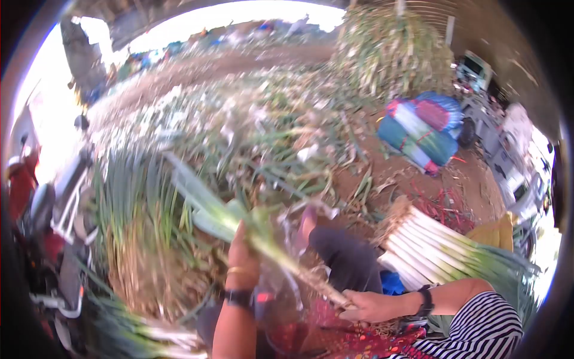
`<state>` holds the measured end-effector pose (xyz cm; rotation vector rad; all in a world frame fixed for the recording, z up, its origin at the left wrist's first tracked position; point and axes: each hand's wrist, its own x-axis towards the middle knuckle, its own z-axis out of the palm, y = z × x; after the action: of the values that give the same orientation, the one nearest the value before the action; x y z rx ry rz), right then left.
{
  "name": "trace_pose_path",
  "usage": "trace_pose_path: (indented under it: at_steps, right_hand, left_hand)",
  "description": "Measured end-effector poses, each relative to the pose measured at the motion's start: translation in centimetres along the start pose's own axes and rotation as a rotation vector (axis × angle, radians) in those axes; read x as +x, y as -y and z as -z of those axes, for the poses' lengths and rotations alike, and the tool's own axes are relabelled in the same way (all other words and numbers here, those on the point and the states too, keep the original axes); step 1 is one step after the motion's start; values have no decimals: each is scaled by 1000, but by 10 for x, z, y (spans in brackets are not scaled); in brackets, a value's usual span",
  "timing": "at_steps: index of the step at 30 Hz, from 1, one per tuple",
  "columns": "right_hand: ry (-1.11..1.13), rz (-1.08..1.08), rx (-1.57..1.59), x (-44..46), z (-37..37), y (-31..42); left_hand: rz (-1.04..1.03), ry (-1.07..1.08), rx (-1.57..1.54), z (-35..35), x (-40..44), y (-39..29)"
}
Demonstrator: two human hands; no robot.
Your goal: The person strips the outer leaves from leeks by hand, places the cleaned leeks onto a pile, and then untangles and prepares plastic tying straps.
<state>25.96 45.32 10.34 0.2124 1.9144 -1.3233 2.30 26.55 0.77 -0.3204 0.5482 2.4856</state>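
A single leek (280, 257) slants across in front of me, its leaves up to the left and its root end down to the right. My left hand (243, 254) is closed around it near where the green leaves begin. Lower on the stalk, my right hand (373, 306) is closed at the root end; whether it also holds a small tool is not visible. Beyond my right forearm lies a stack of white-stalked leeks (430, 242), roots toward the upper left. On the left stands a thick bunch of untrimmed leeks (143, 239) with brownish lower parts.
Leaf scraps (269, 125) cover the ground ahead. Rolled blue, green and pink bundles (421, 128) sit at upper right, before a tall leafy heap (391, 51). More leeks (170, 338) lie at lower left, beside a motorbike-like frame (72, 299). Red strings (445, 206) litter the dirt.
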Motion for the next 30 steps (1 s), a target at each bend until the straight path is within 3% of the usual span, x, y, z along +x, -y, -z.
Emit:
trace_pose_path:
  at_steps: [2,6,8,11,15,19,22,24,26,28,30]
  right_hand:
    - [-239,363,-360,29,5,-46]
    - [-399,470,-214,114,21,2]
    - [-345,537,134,136,20,54]
    - [-484,662,111,201,3,69]
    - [-334,447,38,195,-8,108]
    - [-300,596,211,231,-22,124]
    - [-470,916,77,245,-32,125]
    - [-393,849,55,245,-28,125]
    - [-313,627,60,235,-23,128]
    - [-231,263,83,216,-16,133]
    - [-255,534,407,275,-22,80]
  left_hand:
    - [-44,86,47,-11,-2,-1]
    - [-78,55,221,-35,-31,-5]
    - [-63,-5,298,-22,-28,-11]
    - [-203,93,287,-12,-36,-27]
    - [-155,-16,160,1,-43,-49]
    - [-258,-53,221,18,-40,-66]
    - [-239,-68,132,8,-51,-78]
    - [-282,-85,145,7,-53,-79]
    - [-356,-62,172,17,-53,-84]
    - [-412,8,159,17,-54,-92]
    - [-487,29,111,4,-58,-101]
